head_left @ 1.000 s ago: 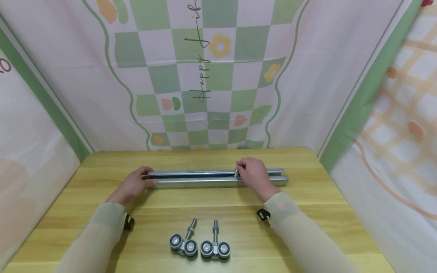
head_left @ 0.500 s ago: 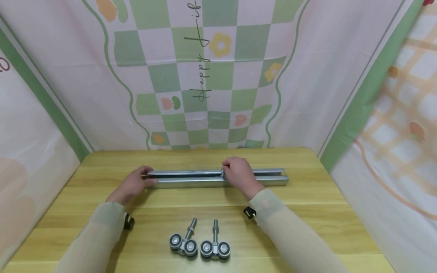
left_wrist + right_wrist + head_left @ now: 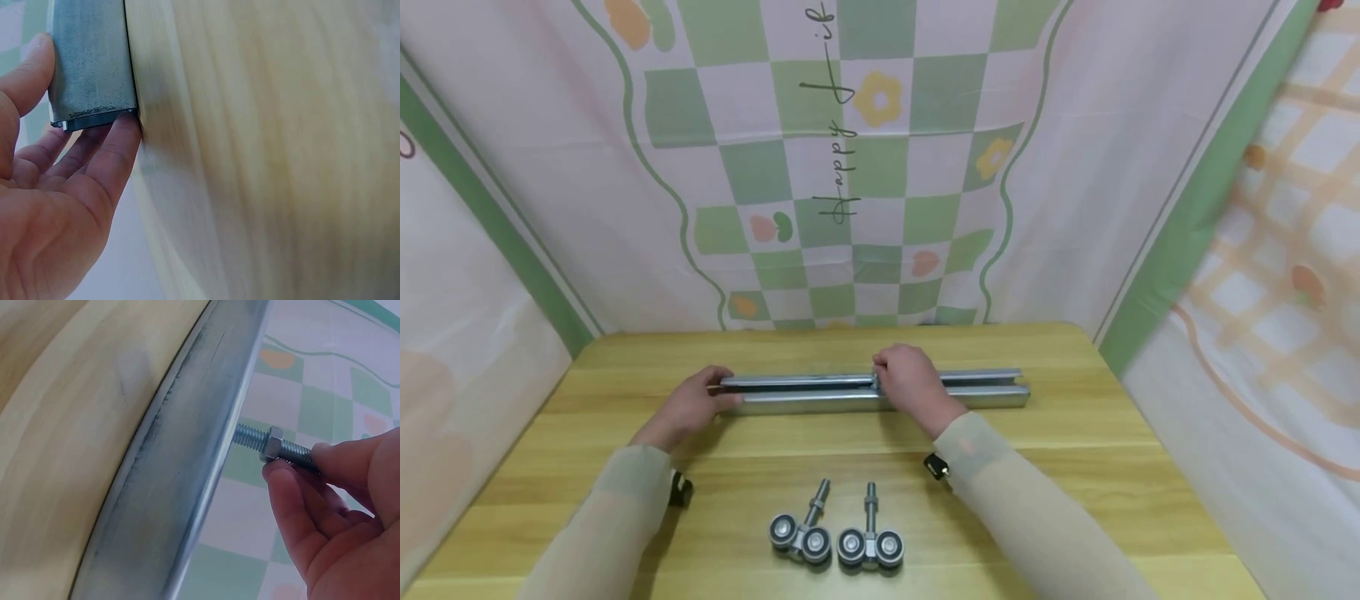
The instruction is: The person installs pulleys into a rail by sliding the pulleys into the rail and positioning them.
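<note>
A long metal channel rail [image 3: 805, 405] lies across the table with its slot facing up. My left hand [image 3: 687, 406] holds its left end; in the left wrist view the thumb lies against one edge of the rail [image 3: 94, 56] and the fingertips sit at the end opening. Farther right, my right hand [image 3: 913, 385] pinches a threaded bolt [image 3: 297, 455] between thumb and fingers. A hex nut [image 3: 273, 444] sits partway along the bolt, which stands out of the rail's slot. Whatever the bolt joins inside the rail is hidden.
Two roller trolleys [image 3: 816, 544], each with black-rimmed wheels and a threaded bolt, lie side by side on the near part of the wooden table [image 3: 760, 462]. A checked green-and-white curtain [image 3: 880, 167] hangs behind the table, with patterned cloth at both sides.
My right hand has slid left along the rail with the bolt, from right of the middle to about the middle. My left hand and the rail have stayed in place.
</note>
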Action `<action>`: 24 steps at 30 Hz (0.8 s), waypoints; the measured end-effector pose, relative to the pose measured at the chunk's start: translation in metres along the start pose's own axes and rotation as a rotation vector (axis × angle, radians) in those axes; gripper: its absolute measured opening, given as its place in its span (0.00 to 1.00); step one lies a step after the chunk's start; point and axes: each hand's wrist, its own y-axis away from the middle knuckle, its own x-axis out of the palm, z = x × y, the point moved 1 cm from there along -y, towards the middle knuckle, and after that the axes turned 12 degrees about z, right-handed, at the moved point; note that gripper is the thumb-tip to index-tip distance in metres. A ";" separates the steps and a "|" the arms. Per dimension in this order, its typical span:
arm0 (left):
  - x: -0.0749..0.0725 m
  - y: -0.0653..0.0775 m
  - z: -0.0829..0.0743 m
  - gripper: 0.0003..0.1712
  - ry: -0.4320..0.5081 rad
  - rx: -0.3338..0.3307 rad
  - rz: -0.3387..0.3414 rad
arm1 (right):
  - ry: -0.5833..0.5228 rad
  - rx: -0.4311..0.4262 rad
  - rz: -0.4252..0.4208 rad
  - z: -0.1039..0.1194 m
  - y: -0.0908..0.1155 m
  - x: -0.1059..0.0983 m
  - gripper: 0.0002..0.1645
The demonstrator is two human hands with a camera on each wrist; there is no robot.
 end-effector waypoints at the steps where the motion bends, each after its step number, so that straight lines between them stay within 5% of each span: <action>1: 0.000 0.000 0.000 0.35 0.000 0.000 0.000 | 0.006 -0.006 0.008 0.001 -0.001 0.001 0.11; 11: 0.001 0.002 -0.002 0.34 -0.020 0.009 -0.002 | 0.137 -0.094 0.054 0.016 -0.006 0.006 0.10; 24: 0.001 0.002 -0.002 0.33 -0.022 -0.005 0.001 | 0.168 -0.084 0.191 0.038 -0.008 0.012 0.28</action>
